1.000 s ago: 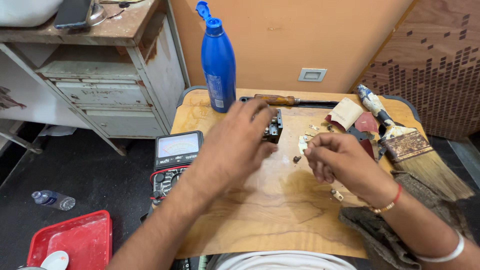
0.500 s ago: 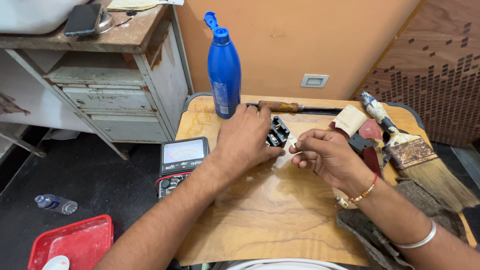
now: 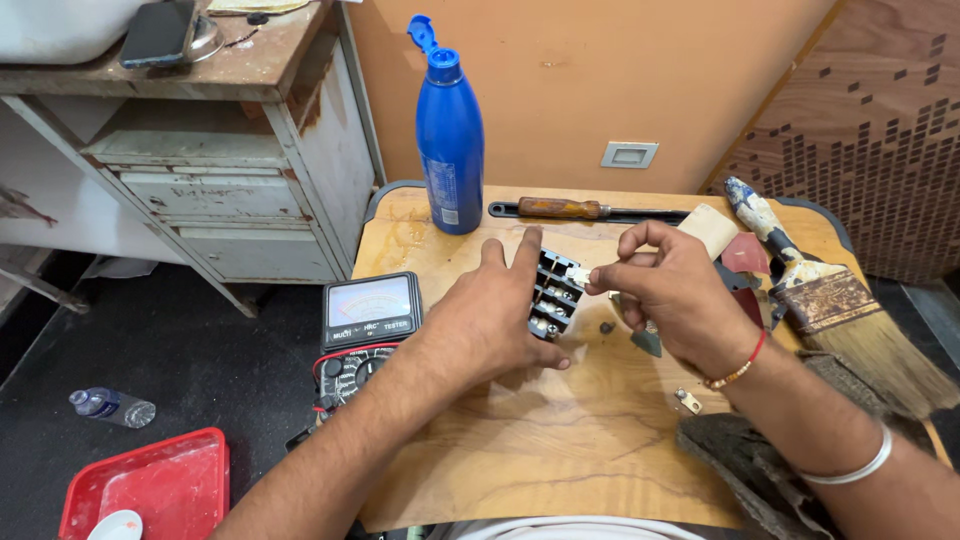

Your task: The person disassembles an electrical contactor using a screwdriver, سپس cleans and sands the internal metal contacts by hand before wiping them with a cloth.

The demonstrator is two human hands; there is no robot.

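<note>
My left hand [image 3: 495, 315] rests on the wooden table [image 3: 560, 450] and holds a small black terminal block [image 3: 553, 292] steady, fingers spread over its left side. Just to the right, my right hand [image 3: 672, 295] pinches a small pale metal piece [image 3: 580, 275] between thumb and forefinger, right at the top edge of the block. A tiny dark screw [image 3: 606, 327] lies on the table below my right hand.
A blue bottle [image 3: 449, 135] with an open flip cap stands at the back. A wooden-handled screwdriver [image 3: 575, 209] lies behind the block. A multimeter [image 3: 365, 325] sits at the left edge, a wide paintbrush [image 3: 850, 310] at the right. Red tray [image 3: 150, 485] and small bottle [image 3: 112, 407] on the floor.
My right hand has moved left from the table's right side toward the block, bringing the small piece to it. My left hand has stayed on the block.
</note>
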